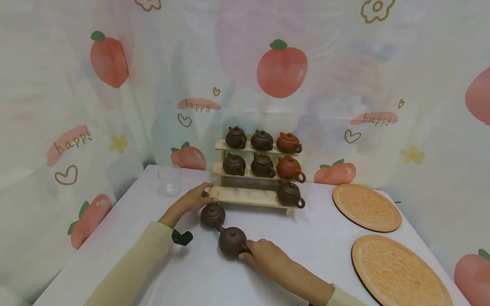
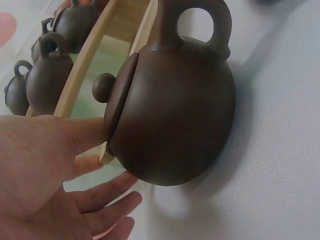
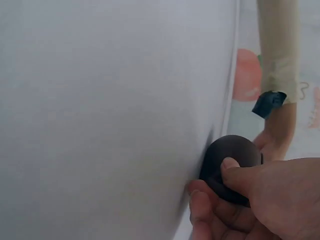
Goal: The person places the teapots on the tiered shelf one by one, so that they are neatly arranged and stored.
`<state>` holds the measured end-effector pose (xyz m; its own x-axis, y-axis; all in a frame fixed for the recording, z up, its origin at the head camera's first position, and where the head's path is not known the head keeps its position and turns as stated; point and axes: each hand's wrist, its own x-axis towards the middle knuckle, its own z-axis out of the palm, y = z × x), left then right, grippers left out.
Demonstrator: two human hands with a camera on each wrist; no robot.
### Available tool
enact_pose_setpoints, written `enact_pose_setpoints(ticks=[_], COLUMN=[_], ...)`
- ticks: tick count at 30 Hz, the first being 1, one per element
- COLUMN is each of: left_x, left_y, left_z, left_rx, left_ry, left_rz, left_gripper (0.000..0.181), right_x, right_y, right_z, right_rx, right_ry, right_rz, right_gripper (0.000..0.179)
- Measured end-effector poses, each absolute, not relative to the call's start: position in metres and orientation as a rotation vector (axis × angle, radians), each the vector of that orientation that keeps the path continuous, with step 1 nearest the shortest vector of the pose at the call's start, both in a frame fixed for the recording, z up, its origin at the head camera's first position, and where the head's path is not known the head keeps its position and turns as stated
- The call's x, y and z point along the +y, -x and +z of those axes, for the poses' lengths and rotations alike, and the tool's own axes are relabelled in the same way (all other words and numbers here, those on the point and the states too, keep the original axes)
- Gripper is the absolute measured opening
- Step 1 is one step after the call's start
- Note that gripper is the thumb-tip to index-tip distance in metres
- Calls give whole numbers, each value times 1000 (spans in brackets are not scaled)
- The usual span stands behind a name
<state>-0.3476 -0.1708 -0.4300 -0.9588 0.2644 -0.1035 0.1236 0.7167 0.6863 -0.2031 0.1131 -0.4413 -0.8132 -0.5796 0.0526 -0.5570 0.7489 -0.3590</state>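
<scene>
A dark brown teapot (image 1: 212,216) is by the left front corner of a tiered wooden rack (image 1: 245,195). My left hand (image 1: 193,197) reaches behind it and pinches its spout side between thumb and index finger. In the left wrist view, this teapot (image 2: 175,110) has its handle away from the hand, and the other fingers are loosely extended. My right hand (image 1: 269,259) pinches the handle of a second dark brown teapot (image 1: 232,242), whose spout points toward the first. Seen from the right wrist, the right thumb lies over the second teapot (image 3: 232,150), low beside the white tabletop.
Several dark teapots and two reddish ones stand on the rack's upper tiers; one dark teapot (image 1: 289,194) is at the bottom tier's right end. A clear glass vessel (image 1: 169,180) stands back left. Two round orange mats (image 1: 366,208) lie at right. Patterned cloth surrounds the table.
</scene>
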Motion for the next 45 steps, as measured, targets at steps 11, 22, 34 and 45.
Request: enact_pose_setpoints(ticks=[11,22,34,45], left_x=[-173,-173,-172,-172], left_y=[345,345,348,350], left_z=[-431,-431,-432,-434], left_rx=[2732,2722,2718,2720], left_ry=[-298,-290,-297,-295], left_rz=[1068,1083,1075,1075], left_gripper=[65,65,66,65], right_x=[140,170,186,185], right_y=[205,215,228,235], right_z=[-444,-447,-449,-436], right_rx=[2953,2965,2927,3036], right_ry=[980,921,938,908], right_rz=[-555,-605,-755,-768], right_gripper=[26,26,27,31])
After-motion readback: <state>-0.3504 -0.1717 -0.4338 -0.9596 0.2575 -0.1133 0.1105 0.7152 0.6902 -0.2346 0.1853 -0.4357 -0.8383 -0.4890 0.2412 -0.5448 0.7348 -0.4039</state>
